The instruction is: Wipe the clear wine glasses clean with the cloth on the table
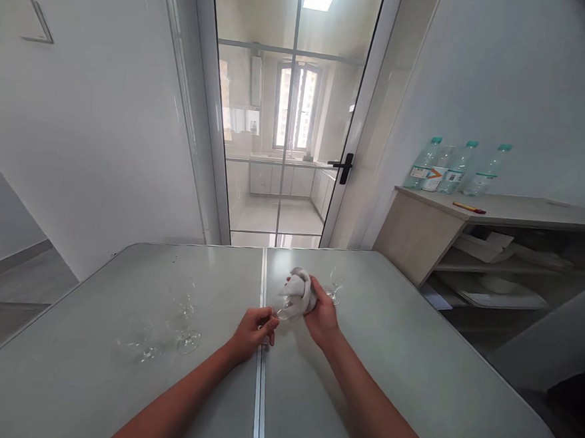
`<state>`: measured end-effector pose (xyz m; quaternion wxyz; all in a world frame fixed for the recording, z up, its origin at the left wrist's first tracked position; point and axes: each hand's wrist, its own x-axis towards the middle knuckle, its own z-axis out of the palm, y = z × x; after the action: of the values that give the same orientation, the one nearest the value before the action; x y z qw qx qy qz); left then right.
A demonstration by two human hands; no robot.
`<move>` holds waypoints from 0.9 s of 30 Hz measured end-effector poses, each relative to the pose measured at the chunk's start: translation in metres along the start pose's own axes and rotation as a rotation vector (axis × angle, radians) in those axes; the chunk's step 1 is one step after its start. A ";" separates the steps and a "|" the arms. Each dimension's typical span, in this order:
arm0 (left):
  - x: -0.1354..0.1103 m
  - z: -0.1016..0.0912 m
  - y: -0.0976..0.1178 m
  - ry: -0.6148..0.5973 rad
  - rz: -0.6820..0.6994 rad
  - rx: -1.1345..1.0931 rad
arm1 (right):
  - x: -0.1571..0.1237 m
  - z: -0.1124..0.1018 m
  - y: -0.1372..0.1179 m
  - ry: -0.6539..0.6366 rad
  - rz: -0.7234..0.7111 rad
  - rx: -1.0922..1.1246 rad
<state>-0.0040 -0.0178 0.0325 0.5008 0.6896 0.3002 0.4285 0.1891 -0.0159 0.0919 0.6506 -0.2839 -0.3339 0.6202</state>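
Over the middle of the table, a clear wine glass lies tilted between my hands. My left hand pinches it at the stem end, near the table's centre seam. Around the bowl, my right hand holds a white cloth, which covers most of the glass. Just beyond my right hand, another clear glass stands on the table. To the left stand several more stemmed glasses, among them one nearer glass and one beside it. Their thin outlines are hard to make out.
The pale table has a metal seam down its middle. At the right, a shelf unit carries several plastic bottles and a brush. A glass door with a black handle stands behind the table.
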 end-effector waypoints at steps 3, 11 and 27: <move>0.001 0.001 -0.002 -0.061 -0.040 -0.088 | -0.007 0.017 0.011 -0.191 0.203 0.193; 0.011 -0.005 -0.004 0.203 -0.045 -0.223 | -0.013 0.027 0.026 -0.015 0.001 0.017; 0.007 -0.004 -0.005 -0.035 -0.096 -0.290 | -0.015 0.030 0.004 -0.171 0.062 0.139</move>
<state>-0.0044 -0.0083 0.0305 0.6202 0.6021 0.2592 0.4308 0.1632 -0.0315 0.1059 0.6183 -0.1944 -0.3353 0.6837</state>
